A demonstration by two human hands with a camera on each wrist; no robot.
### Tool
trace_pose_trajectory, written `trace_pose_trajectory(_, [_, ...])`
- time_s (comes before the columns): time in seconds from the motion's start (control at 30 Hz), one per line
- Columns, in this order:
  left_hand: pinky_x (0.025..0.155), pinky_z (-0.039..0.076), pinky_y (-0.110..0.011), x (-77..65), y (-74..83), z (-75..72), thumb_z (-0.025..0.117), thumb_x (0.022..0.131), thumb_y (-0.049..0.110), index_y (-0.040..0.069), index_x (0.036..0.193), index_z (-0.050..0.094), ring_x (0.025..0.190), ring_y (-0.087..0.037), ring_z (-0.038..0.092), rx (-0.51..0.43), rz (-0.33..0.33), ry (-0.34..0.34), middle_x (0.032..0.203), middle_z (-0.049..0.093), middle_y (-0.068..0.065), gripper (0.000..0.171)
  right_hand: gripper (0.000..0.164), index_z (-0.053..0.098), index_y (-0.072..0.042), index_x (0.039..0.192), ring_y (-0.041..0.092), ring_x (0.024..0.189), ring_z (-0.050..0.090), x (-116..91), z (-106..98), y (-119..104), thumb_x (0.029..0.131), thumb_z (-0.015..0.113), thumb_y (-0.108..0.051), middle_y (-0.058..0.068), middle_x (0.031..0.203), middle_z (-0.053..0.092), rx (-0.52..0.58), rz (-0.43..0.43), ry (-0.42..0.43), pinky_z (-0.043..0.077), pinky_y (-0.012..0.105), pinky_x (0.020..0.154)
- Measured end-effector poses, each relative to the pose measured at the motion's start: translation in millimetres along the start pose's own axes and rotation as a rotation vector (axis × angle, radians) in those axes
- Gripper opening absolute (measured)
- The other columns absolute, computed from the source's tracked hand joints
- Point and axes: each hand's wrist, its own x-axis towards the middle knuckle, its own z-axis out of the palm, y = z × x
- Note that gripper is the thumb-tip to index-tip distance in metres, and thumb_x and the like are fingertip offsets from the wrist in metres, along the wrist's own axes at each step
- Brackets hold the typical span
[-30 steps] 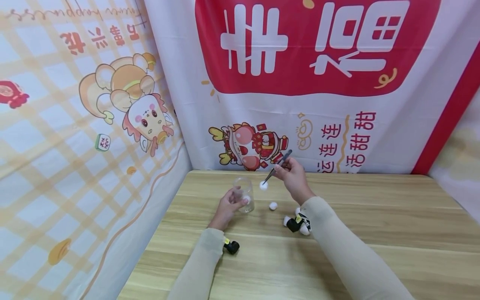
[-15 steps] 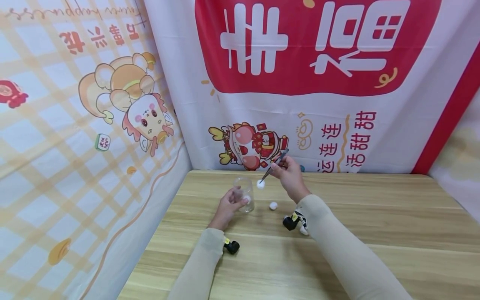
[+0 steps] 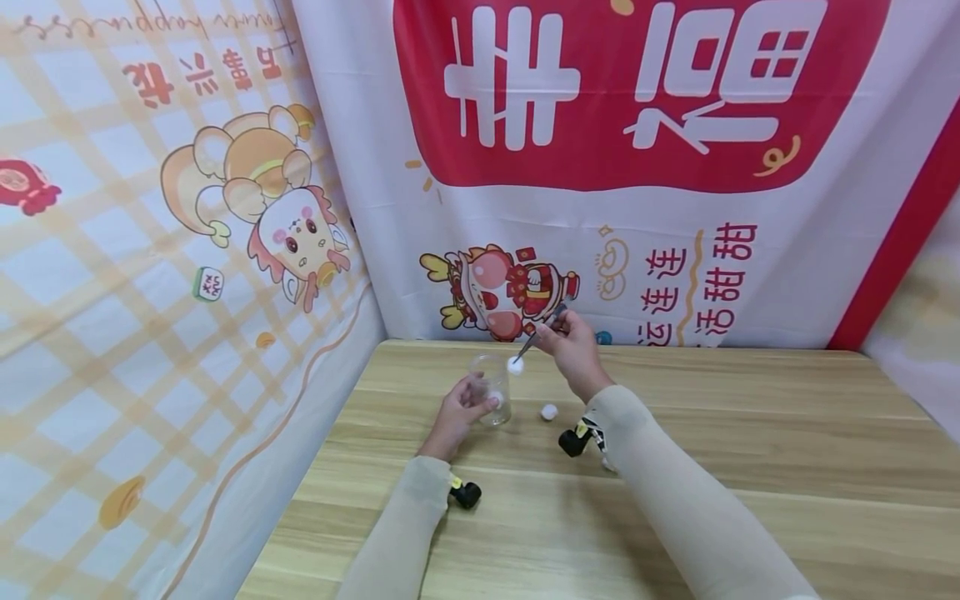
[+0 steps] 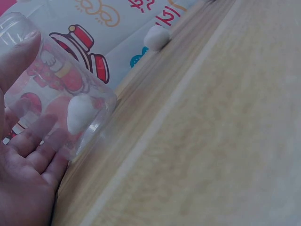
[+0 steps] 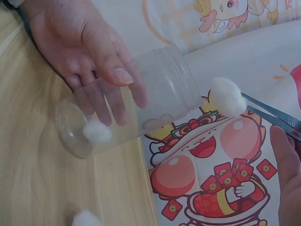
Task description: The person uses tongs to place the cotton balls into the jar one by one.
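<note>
left hand point(image 3: 455, 414): thumb on one side of clear jar point(image 5: 164, 89), fingers round the other, part-open to its width, has hold of it
right hand point(image 3: 579, 354): fingers closed in on dark tweezers point(image 5: 275, 115), pinching them
tweezers tips: closed on held cotton ball point(image 5: 227, 97)
clear jar: stands on wood-grain tabletop point(image 3: 517, 533), upright or nearly so, mouth up, same spot as a second ago
inner cotton ball point(image 5: 97, 132): one seen, low in jar near base
just changed: right hand, tweezers and held cotton ball shift left toward jar mouth; left hand stays put
meaning: held cotton ball now just beside rim, outside, small gap in right wrist view, so transfer looks close but not done
loose cotton ball point(image 3: 549, 412): on tabletop, right of jar
others: white bit point(image 3: 609, 465) by right sleeve, mostly hidden, count unclear
</note>
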Motion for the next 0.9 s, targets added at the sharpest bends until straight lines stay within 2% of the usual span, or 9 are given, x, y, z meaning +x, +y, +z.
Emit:
trace_pose_trajectory(0.17, [0.107, 0.039, -0.041, 0.6, -0.1, -0.1, 0.08, 0.081, 0.029, 0.017, 0.143, 0.047, 0.126, -0.026, 0.049, -0.004, 0.014, -0.011, 0.141, 0.051, -0.013, 0.071, 0.026, 0.049, 0.007, 0.118, 0.031, 0.104, 0.06, 1.9, 6.2, -1.7, 0.096, 0.059, -0.004, 0.021, 0.112, 0.055, -0.013, -0.011, -0.007, 0.056, 0.031, 0.083])
trace_pose_trajectory(0.4, [0.106, 0.039, -0.038, 2.9, 0.5, 1.3, 0.079, 0.083, 0.025, 0.016, 0.144, 0.045, 0.126, -0.025, 0.049, -0.011, 0.002, -0.014, 0.141, 0.051, -0.008, 0.071, 0.024, 0.05, 0.004, 0.116, 0.028, 0.101, 0.061, 3.6, 11.8, -1.4, 0.096, 0.06, -0.006, 0.016, 0.108, 0.055, -0.033, 0.005, 0.009, 0.056, 0.032, 0.083])
trace_pose_trajectory(0.7, [0.108, 0.036, -0.04, 2.6, -1.2, 0.9, 0.079, 0.083, 0.025, 0.013, 0.145, 0.044, 0.129, -0.024, 0.047, 0.011, -0.009, -0.007, 0.141, 0.051, -0.007, 0.072, 0.021, 0.051, -0.001, 0.115, 0.027, 0.103, 0.061, 4.3, 19.4, 0.7, 0.097, 0.06, -0.008, 0.015, 0.111, 0.055, -0.039, 0.007, 0.005, 0.056, 0.03, 0.082])
trace_pose_trajectory(0.9, [0.108, 0.037, -0.041, 1.5, -0.1, -0.3, 0.077, 0.085, 0.017, 0.011, 0.145, 0.044, 0.127, -0.025, 0.048, -0.003, -0.001, -0.007, 0.14, 0.052, -0.009, 0.068, 0.03, 0.049, 0.005, 0.122, 0.027, 0.104, 0.061, 7.2, 22.9, 4.8, 0.097, 0.06, -0.008, 0.014, 0.112, 0.056, -0.048, 0.008, 0.004, 0.056, 0.029, 0.082])
